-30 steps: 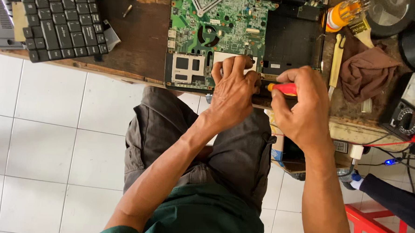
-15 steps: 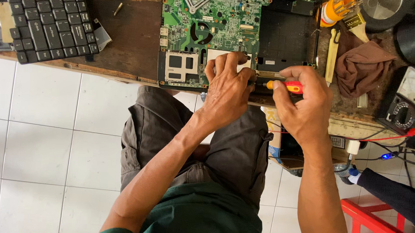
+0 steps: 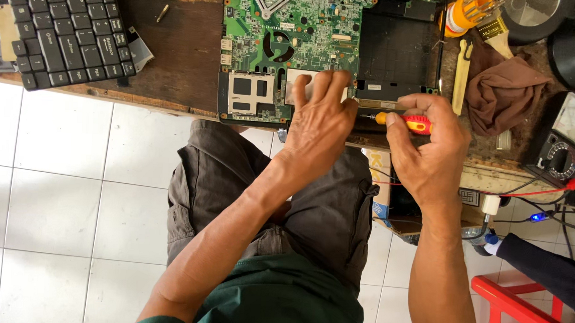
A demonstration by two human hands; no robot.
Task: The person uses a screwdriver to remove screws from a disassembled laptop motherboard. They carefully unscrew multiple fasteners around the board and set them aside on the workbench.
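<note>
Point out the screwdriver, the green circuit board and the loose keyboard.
screwdriver [image 3: 413,124], head view, on its red and yellow handle beside the right hand's fingers.
green circuit board [image 3: 287,26], head view, on its upper middle area.
loose keyboard [image 3: 64,29], head view, on the black keys near its middle.

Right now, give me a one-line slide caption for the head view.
Left hand rests on green board; right hand holds red-handled screwdriver at its edge.
</note>
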